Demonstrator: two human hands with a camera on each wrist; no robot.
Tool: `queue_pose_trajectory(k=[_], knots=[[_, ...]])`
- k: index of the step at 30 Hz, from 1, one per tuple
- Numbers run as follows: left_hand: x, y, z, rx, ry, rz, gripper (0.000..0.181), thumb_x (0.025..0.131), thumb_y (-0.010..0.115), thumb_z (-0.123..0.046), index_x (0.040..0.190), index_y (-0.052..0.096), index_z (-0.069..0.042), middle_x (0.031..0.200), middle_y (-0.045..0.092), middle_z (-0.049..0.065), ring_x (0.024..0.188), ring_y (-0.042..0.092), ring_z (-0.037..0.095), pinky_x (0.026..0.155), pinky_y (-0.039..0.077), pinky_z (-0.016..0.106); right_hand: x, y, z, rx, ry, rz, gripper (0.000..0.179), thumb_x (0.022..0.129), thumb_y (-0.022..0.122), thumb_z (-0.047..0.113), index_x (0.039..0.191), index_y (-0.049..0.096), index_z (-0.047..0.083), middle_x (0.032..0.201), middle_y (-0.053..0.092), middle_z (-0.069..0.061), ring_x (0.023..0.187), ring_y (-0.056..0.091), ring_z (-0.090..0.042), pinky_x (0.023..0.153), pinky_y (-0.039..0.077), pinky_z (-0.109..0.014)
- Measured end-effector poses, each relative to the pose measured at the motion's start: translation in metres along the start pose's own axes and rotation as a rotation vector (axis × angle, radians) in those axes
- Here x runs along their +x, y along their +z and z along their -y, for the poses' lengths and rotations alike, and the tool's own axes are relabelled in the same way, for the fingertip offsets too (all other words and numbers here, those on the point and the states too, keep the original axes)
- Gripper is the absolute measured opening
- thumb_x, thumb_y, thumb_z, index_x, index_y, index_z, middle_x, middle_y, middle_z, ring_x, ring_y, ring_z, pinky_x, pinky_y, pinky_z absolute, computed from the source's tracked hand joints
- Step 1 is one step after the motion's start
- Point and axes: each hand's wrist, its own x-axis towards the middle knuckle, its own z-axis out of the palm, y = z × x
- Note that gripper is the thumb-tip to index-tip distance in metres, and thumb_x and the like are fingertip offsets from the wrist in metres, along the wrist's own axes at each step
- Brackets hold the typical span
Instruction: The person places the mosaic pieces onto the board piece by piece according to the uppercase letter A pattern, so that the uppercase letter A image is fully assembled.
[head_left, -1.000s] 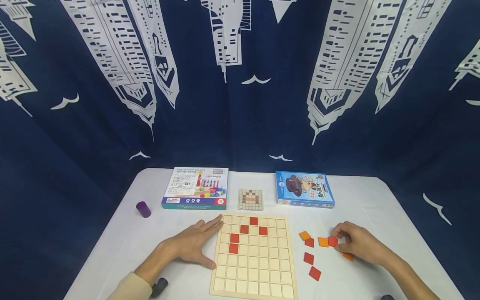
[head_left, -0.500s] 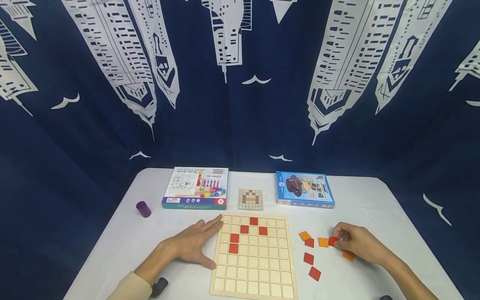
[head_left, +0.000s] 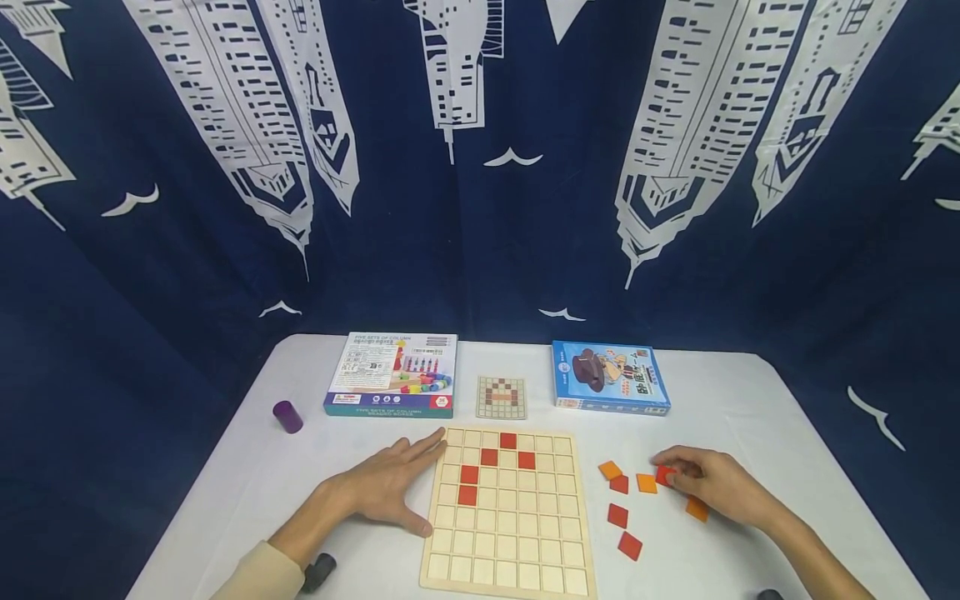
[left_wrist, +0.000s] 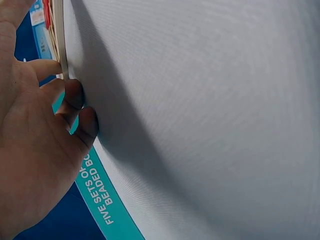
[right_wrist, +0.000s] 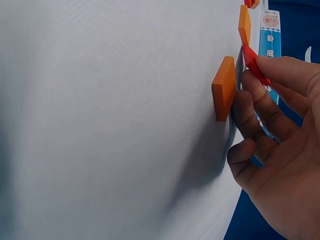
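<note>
A pale wooden grid board (head_left: 507,525) lies on the table with several red tiles in its upper cells, one of them at the top (head_left: 507,441). My left hand (head_left: 386,487) rests along the board's left edge, thumb and fingers spread apart. Right of the board, my right hand (head_left: 708,483) pinches a red square tile (right_wrist: 255,65) between thumb and fingers; the tile looks tilted in the right wrist view. An orange tile (head_left: 647,483) lies just left of that hand, and another orange tile (right_wrist: 225,89) lies beneath it.
Loose red tiles (head_left: 618,516) lie between board and right hand. A small pattern card (head_left: 502,397) sits behind the board, between a beads box (head_left: 392,375) and a blue box (head_left: 611,377). A purple cylinder (head_left: 287,417) stands at the left.
My right hand has lifted the red tile slightly and drawn it away from the orange tile beside it. The left hand and board have stayed in place.
</note>
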Motion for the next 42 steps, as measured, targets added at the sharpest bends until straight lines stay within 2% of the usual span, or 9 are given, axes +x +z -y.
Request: queue_pose_trajectory(k=[4,10,17,24,31,34,39,42], knots=[[0.000,0.000,-0.001,0.003,-0.001,0.000,0.124,0.066,0.073,-0.078,0.161,0.024,-0.017,0.170,0.008,-0.003,0.127,0.038,0.023,0.108,0.039,0.051,0.000,-0.001,0.003,-0.014,-0.015,-0.003,0.028,0.090,0.073,0.012,0.118,0.073,0.014,0.097,0.063,-0.002,0.083,0.053,-0.019,0.063,0.047,-0.022],[0.000,-0.002,-0.002,0.022,0.003,-0.001,0.123,0.066,0.074,-0.078,0.161,0.025,-0.016,0.170,0.009,-0.003,0.114,0.039,0.015,0.099,0.043,0.040,0.002,-0.002,0.008,-0.005,-0.015,-0.021,0.026,0.090,0.073,0.010,0.115,0.073,0.014,0.102,0.067,-0.003,0.087,0.055,-0.020,0.070,0.052,-0.023],[-0.001,-0.002,-0.003,0.016,-0.001,0.000,0.123,0.067,0.074,-0.077,0.161,0.025,-0.016,0.170,0.009,-0.002,0.122,0.040,0.020,0.105,0.041,0.047,0.006,0.003,0.018,0.020,-0.044,-0.033,0.025,0.089,0.075,0.014,0.114,0.073,0.017,0.108,0.070,-0.002,0.089,0.057,-0.019,0.074,0.053,-0.022],[-0.001,0.000,-0.003,0.011,0.002,-0.003,0.122,0.067,0.075,-0.076,0.161,0.025,-0.016,0.170,0.009,-0.003,0.124,0.040,0.023,0.106,0.041,0.048,0.015,0.012,0.034,0.056,-0.112,-0.049,0.022,0.090,0.074,0.017,0.112,0.073,0.020,0.104,0.069,0.003,0.087,0.056,-0.017,0.074,0.050,-0.024],[-0.001,-0.001,-0.004,-0.004,-0.005,-0.007,0.123,0.066,0.076,-0.076,0.161,0.026,-0.015,0.170,0.010,-0.003,0.123,0.039,0.021,0.107,0.040,0.051,0.028,0.028,0.060,0.144,-0.200,-0.012,0.023,0.093,0.072,0.019,0.115,0.072,0.018,0.095,0.067,0.004,0.084,0.056,-0.017,0.065,0.048,-0.024],[-0.001,-0.001,-0.005,-0.003,-0.005,-0.003,0.122,0.067,0.075,-0.076,0.161,0.025,-0.016,0.170,0.009,-0.003,0.121,0.039,0.020,0.105,0.041,0.049,0.033,0.039,0.071,0.154,-0.259,0.003,0.022,0.092,0.073,0.020,0.114,0.073,0.018,0.092,0.064,0.005,0.082,0.055,-0.015,0.064,0.047,-0.024],[-0.001,-0.002,-0.004,0.001,-0.001,-0.003,0.122,0.067,0.074,-0.077,0.161,0.025,-0.016,0.170,0.009,-0.003,0.121,0.039,0.019,0.104,0.042,0.048,0.041,0.056,0.094,0.167,-0.355,0.041,0.019,0.093,0.072,0.020,0.112,0.073,0.021,0.088,0.065,0.007,0.084,0.057,-0.012,0.071,0.048,-0.024],[-0.002,-0.002,-0.004,-0.008,0.003,-0.006,0.123,0.067,0.075,-0.076,0.161,0.026,-0.015,0.170,0.009,-0.002,0.125,0.039,0.023,0.106,0.040,0.052,0.047,0.065,0.109,0.185,-0.398,0.067,0.019,0.093,0.072,0.019,0.111,0.073,0.023,0.087,0.066,0.008,0.083,0.059,-0.011,0.075,0.049,-0.024]])
